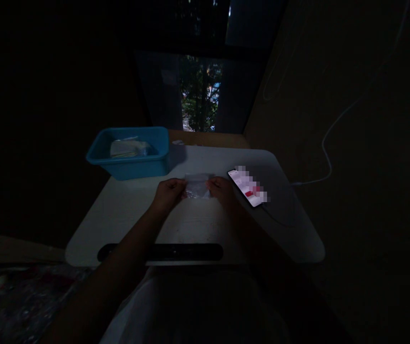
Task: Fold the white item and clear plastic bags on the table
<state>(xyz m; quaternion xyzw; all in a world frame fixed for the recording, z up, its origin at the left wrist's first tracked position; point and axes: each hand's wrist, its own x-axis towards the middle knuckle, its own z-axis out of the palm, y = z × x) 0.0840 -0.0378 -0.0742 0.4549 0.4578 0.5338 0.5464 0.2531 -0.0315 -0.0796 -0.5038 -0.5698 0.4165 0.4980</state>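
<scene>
A small clear plastic bag (197, 186) is stretched flat between my two hands, low over the white table (190, 224). My left hand (172, 189) pinches its left edge, fingers closed. At the opposite edge, my right hand (220, 186) grips the bag between thumb and fingers. The plastic catches some light from the window, but whether anything is inside I cannot tell. To the right of my right hand lies a phone (244, 188) with its screen lit.
A blue plastic basket (136, 168) stands at the table's back left, holding pale packets (128, 148). A white cable (328, 143) runs down the right wall to the tabletop. Along the front edge is a dark slot (190, 252). Behind the table is a window (201, 91).
</scene>
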